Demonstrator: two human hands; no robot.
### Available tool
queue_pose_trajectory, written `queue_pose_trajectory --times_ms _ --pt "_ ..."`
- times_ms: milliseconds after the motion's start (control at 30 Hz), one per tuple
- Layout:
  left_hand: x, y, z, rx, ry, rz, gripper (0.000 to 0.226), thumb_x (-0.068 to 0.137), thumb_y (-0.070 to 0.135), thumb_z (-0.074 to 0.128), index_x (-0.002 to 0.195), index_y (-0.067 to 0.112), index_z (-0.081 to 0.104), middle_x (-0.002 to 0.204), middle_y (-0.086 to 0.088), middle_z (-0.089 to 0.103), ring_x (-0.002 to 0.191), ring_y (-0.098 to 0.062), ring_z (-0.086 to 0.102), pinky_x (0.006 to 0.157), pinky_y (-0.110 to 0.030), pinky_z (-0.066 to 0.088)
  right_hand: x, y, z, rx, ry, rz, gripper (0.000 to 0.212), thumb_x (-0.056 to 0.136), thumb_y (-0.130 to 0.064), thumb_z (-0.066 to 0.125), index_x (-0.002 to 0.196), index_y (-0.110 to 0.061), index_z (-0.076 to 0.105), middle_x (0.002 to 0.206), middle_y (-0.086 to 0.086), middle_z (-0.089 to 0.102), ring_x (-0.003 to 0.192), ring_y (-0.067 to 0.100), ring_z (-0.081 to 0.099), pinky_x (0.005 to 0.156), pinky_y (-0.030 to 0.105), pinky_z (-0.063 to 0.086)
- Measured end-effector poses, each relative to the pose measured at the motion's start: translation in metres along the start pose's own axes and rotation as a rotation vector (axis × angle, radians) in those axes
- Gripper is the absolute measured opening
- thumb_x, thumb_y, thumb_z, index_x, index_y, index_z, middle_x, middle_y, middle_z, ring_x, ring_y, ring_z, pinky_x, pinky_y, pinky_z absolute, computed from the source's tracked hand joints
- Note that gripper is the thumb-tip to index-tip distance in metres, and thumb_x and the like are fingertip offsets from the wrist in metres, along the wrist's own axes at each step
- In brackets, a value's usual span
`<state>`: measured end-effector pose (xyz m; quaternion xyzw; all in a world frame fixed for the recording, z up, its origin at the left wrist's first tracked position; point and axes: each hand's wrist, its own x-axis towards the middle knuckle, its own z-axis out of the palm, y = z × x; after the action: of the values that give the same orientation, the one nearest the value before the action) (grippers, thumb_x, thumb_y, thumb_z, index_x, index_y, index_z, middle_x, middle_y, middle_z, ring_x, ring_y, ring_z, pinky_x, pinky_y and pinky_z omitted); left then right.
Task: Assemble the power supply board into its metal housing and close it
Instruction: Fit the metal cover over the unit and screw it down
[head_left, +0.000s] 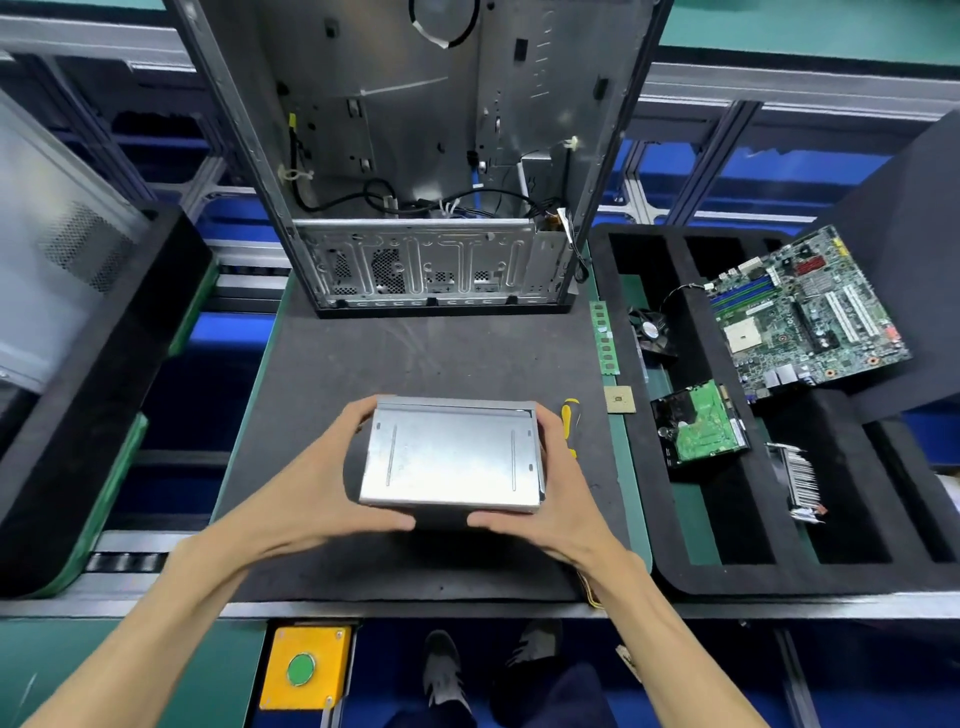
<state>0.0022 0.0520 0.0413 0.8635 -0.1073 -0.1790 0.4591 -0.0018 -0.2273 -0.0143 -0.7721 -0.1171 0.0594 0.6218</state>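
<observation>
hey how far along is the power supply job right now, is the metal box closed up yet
Looks nearly done: the metal housing shows a plain closed top with no board visible, so the board seems to be inside, though that cannot be confirmed. In hand: the left hand and right hand grip the housing's sides above the mat. Left: probably fastening it; the yellow-handled screwdriver lies beside it, unused.

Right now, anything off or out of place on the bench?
Nothing looks damaged or spilled. Both hands grip the closed metal box. One oddity: the motherboard lies tilted across the foam tray, not seated in a slot.
</observation>
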Motion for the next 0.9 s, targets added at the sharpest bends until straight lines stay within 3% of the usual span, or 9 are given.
queue_pose_trajectory --times_ms 133,267,433,600,667,767,900 --pt "0.005 -0.006 0.007 -0.062 0.055 0.042 0.112 0.048 0.054 0.097 0.141 0.043 0.035 0.141 0.028 0.048 0.138 0.004 0.041 0.114 -0.027 0.034 0.002 -0.003 -0.004 -0.039 0.006 -0.008 0.109 0.063 -0.049 0.098 0.149 -0.038 0.033 0.145 -0.013 0.055 0.136 0.013 0.052 0.106 0.015 0.042" --pt "0.005 -0.009 0.008 -0.045 0.101 0.106 0.105 0.048 0.049 0.097 0.136 0.046 0.039 0.135 0.030 0.054 0.129 0.005 0.050 0.105 -0.007 0.035 0.005 -0.004 -0.007 -0.060 0.014 -0.029 0.107 0.062 -0.045 0.100 0.148 -0.030 0.039 0.142 -0.011 0.057 0.134 0.016 0.055 0.107 0.019 0.044" --pt "0.007 -0.010 0.009 -0.057 0.117 0.147 0.103 0.050 0.046 0.097 0.137 0.046 0.041 0.135 0.027 0.057 0.128 0.003 0.053 0.106 -0.008 0.036 0.006 -0.005 -0.009 -0.086 0.027 -0.064 0.106 0.061 -0.045 0.099 0.147 -0.025 0.042 0.141 -0.008 0.058 0.133 0.020 0.056 0.109 0.024 0.044" --pt "0.006 -0.007 0.007 -0.041 0.102 0.081 0.107 0.049 0.055 0.094 0.138 0.051 0.035 0.137 0.035 0.050 0.132 0.012 0.044 0.103 -0.012 0.039 0.008 -0.005 -0.009 -0.085 0.028 -0.059 0.103 0.064 -0.048 0.097 0.148 -0.033 0.040 0.143 -0.009 0.057 0.135 0.018 0.054 0.110 0.021 0.041" --pt "0.004 -0.004 0.004 0.006 0.071 0.055 0.112 0.049 0.062 0.092 0.140 0.059 0.025 0.138 0.041 0.042 0.134 0.014 0.037 0.104 -0.020 0.036 0.006 -0.002 -0.009 -0.069 0.020 -0.037 0.105 0.065 -0.049 0.097 0.150 -0.033 0.038 0.145 -0.008 0.056 0.136 0.020 0.053 0.112 0.027 0.043" --pt "-0.001 0.008 -0.001 0.141 0.085 0.092 0.124 0.050 0.071 0.088 0.149 0.058 0.014 0.148 0.038 0.029 0.139 0.002 0.032 0.106 -0.031 0.033 0.002 0.003 -0.007 -0.057 0.007 -0.006 0.110 0.064 -0.049 0.098 0.152 -0.031 0.034 0.147 -0.008 0.053 0.138 0.020 0.051 0.112 0.032 0.044" --pt "-0.001 0.034 0.002 0.399 0.156 0.318 0.118 0.058 0.079 0.077 0.155 0.044 0.019 0.153 0.028 0.032 0.137 0.010 0.027 0.111 -0.019 0.027 0.000 0.005 -0.006 -0.055 -0.010 0.029 0.121 0.065 -0.050 0.097 0.159 -0.035 0.023 0.153 -0.012 0.048 0.142 0.016 0.047 0.110 0.035 0.042"
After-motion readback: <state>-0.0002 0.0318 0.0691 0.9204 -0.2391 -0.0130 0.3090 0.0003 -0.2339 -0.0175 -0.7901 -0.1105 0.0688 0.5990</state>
